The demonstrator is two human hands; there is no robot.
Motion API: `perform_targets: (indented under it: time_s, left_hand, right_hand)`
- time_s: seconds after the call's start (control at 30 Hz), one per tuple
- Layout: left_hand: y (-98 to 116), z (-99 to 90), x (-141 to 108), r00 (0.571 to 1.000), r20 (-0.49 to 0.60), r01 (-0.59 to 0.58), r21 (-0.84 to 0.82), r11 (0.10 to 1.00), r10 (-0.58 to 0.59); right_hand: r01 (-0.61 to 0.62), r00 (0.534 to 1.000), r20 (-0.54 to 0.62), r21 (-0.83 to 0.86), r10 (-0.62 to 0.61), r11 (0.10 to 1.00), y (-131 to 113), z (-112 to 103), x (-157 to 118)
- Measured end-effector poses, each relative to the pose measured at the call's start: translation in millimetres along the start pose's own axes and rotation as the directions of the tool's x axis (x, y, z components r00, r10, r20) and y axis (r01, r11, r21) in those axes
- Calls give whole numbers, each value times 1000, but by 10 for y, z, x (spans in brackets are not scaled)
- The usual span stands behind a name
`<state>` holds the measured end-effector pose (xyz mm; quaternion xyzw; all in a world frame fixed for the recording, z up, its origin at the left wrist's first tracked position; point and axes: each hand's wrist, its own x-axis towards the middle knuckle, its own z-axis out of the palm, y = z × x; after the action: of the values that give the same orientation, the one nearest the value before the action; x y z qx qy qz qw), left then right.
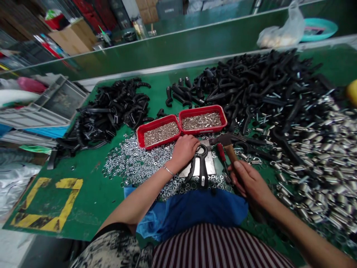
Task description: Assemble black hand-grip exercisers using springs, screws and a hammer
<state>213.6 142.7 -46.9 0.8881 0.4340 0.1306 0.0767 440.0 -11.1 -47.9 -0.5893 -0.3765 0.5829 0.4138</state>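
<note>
A black plastic spring clamp [203, 167] lies on a bright metal plate [211, 164], its two handles pointing toward me. My left hand [186, 149] is closed at the clamp's upper left end, fingertips pinched on it; what else may be between them is hidden. In my right hand [248, 178] is a hammer [230, 152], gripped by its wooden handle, with the dark head just right of the plate. A red-handled screwdriver [221, 152] lies between the plate and the hammer.
Behind the plate stand a left red tray [141, 138] and a right red tray [225, 121] of small metal parts. Loose washers [139, 160] surround the plate. Black plastic parts [117, 104] are heaped at left, more [251, 78] at back right. Metal sleeves [326, 178] cover the right side.
</note>
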Motion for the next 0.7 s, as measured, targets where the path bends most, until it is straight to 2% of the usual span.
perform_targets:
  time_s: [0.27, 0.4, 0.7]
  left_hand:
    - [9, 72, -4, 1000, -23, -17, 72, 997, 18]
    - [3, 130, -2, 993, -55, -93, 150, 984, 102]
    - [-20, 142, -23, 999, -41, -29, 41, 999, 31]
  right_hand:
    - [-31, 999, 34, -7, 31, 1000, 41, 15, 0]
    - [-32, 999, 30, -23, 33, 999, 43, 29, 0]
    - [-39, 999, 33, -38, 40, 999, 71, 2, 4]
